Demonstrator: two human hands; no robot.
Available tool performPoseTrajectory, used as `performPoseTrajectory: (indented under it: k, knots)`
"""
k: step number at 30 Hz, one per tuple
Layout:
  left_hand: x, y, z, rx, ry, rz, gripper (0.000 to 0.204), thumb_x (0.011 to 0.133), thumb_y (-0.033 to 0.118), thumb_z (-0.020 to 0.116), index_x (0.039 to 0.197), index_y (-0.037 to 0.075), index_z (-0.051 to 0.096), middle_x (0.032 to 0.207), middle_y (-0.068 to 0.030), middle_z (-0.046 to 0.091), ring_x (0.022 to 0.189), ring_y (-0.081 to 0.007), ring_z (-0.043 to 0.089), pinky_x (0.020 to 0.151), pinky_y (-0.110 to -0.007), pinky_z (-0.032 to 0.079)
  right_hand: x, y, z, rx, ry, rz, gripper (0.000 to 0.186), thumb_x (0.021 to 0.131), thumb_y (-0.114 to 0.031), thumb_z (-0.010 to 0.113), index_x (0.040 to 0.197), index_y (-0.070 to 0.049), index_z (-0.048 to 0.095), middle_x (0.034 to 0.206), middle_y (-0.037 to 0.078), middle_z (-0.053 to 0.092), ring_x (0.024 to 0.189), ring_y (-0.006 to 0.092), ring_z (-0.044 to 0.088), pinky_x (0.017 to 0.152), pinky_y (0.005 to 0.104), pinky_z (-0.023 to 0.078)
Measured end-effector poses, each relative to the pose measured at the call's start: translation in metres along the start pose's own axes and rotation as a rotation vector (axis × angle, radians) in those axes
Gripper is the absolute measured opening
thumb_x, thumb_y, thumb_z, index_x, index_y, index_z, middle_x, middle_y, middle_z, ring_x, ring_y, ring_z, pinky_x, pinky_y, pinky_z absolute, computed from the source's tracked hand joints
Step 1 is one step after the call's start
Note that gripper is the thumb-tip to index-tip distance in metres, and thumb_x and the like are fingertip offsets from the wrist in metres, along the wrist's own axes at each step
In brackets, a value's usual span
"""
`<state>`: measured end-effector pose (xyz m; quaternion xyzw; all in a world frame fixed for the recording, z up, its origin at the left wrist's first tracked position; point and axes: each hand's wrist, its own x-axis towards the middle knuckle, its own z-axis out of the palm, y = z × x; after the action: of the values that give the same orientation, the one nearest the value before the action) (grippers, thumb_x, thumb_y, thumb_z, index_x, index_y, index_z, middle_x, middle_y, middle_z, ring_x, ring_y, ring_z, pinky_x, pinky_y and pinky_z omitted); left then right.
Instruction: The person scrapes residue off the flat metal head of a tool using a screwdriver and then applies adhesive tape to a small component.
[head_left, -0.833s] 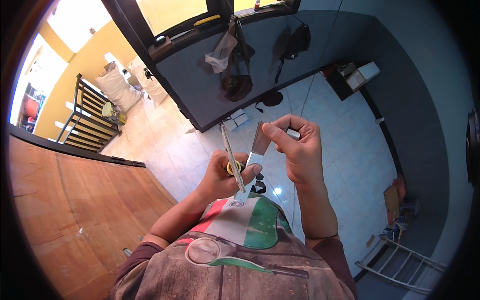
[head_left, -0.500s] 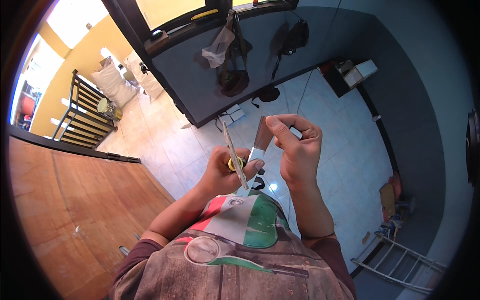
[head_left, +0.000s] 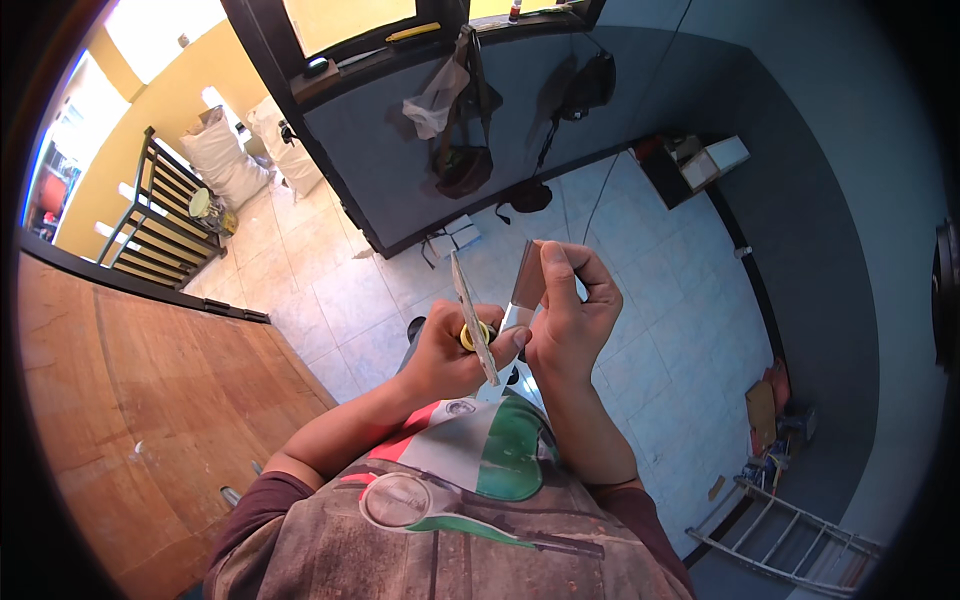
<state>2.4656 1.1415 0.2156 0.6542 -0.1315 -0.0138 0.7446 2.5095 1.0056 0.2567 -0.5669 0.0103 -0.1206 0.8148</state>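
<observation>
- wooden surface fills the near left; orange-brown, a few pale specks on it
- black metal rack far left by the yellow wall; white sacks just right of it on the tiled floor
- left hand near centre, forearm coming up from the lower edge; fingers curled together and clamped on the yellow-handled tool; its thin flat grey blade sticks up and away from the fist, tilted slightly left (whether file or knife, cannot tell)
- flat grey-brown strip just right of the blade; upper end pinched in the right hand, lower end running down between the two hands; cannot tell whether blade and strip touch
- right hand right of the left hand, the two almost touching; thumb and fingertips closed on the top of the strip, other fingers folded in
- both hands held in the air above the pale tiled floor, in front of the person's printed shirt
- dark grey wall far centre; bags and a pale cloth hang on it (one more dark bag further right)
- small box shelf far right on the floor against the wall
- metal ladder lies near right on the floor
</observation>
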Motion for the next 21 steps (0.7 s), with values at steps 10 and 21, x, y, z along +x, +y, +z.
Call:
performPoseTrajectory:
  k: [10,21]
  knots:
    - [0.002,0.003,-0.013,0.048,0.168,0.017,0.030,0.100,0.014,0.070,0.073,0.001,0.069,0.056,0.0103,0.044,0.054,0.0002,0.035,0.048,-0.026,0.022,0.024,-0.001,0.014,-0.068,-0.261,0.077,0.018,0.098,-0.013,0.072,0.091,0.004,0.074,0.080,0.001,0.069,0.074,0.0044,0.059,0.067,0.0211,0.046]
    - [0.072,-0.044,-0.131,0.065,0.531,0.071,0.049,0.102,0.024,0.070,0.060,0.009,0.049,0.057,0.0090,0.042,0.055,-0.0013,0.034,0.048,-0.027,0.024,0.139,0.094,0.148,-0.171,-0.643,0.160,0.016,0.093,-0.012,0.074,0.088,0.003,0.075,0.076,0.001,0.069,0.067,0.0043,0.059,0.060,0.0210,0.045]
